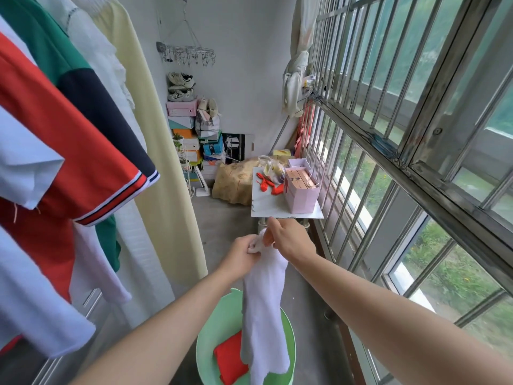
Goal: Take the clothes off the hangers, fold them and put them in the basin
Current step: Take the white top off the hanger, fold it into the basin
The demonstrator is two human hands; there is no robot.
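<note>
Both hands, left hand [242, 252] and right hand [288, 237], pinch the top of a white garment [263, 307] hanging over the green basin [205, 340], where a folded red cloth [229, 357] lies.

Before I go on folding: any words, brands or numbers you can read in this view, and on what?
None can be read.
Stacked shoe boxes by the far wall: printed marks, too small and blurred.
Blue box in that stack: white lettering, blurred.
Black-and-white carton behind it: a picture, no readable text.
Pink box on the small table: no readable text.
</note>
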